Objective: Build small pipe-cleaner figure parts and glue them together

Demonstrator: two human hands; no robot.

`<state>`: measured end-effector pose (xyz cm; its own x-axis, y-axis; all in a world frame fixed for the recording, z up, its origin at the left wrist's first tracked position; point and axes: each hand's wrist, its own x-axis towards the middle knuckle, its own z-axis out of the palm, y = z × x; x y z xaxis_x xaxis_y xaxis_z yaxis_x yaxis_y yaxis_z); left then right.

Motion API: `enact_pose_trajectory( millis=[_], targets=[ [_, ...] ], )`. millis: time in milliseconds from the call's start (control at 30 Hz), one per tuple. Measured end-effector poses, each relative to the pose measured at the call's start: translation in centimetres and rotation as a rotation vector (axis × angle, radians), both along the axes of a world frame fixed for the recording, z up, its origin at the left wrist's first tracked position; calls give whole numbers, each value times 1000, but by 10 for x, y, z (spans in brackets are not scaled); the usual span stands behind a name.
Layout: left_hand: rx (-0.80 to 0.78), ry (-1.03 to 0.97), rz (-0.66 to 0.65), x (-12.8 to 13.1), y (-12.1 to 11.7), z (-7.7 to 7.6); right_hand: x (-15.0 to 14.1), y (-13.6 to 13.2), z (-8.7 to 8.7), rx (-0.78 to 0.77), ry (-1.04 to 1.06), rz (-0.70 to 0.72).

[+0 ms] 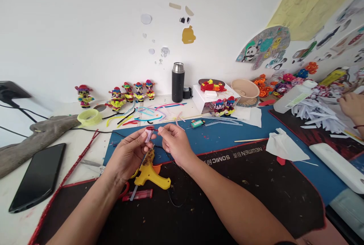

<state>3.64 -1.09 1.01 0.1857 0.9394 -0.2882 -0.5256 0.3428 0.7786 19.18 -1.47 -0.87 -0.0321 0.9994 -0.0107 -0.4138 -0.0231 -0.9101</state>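
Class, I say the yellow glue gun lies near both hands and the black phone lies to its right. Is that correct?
Not quite: the head view shows the black phone to the left of the yellow glue gun, which does lie near the left hand and right hand.

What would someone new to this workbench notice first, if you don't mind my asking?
Probably the bright yellow glue gun, lying on the dark mat just below the two hands. Next, the row of colourful little figurines along the wall, left of the black flask. The yellow bell-shaped sticker also stands out on the white wall above.
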Motion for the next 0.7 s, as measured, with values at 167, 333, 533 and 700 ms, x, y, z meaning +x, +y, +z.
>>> enact_pose_trajectory(
  millis=[167,333,533,700],
  targets=[
    [33,34,5,0,0,1,0,-1,2,15,-32,-9],
    [67,89,19,2,-3,5,1,-2,5,20,-68,-12],
    [129,158,31,3,-3,2,2,-2,3,17,-128,-3],
    [199,208,19,2,-4,-3,1,-1,0,-11,-92,15]
  ],
)
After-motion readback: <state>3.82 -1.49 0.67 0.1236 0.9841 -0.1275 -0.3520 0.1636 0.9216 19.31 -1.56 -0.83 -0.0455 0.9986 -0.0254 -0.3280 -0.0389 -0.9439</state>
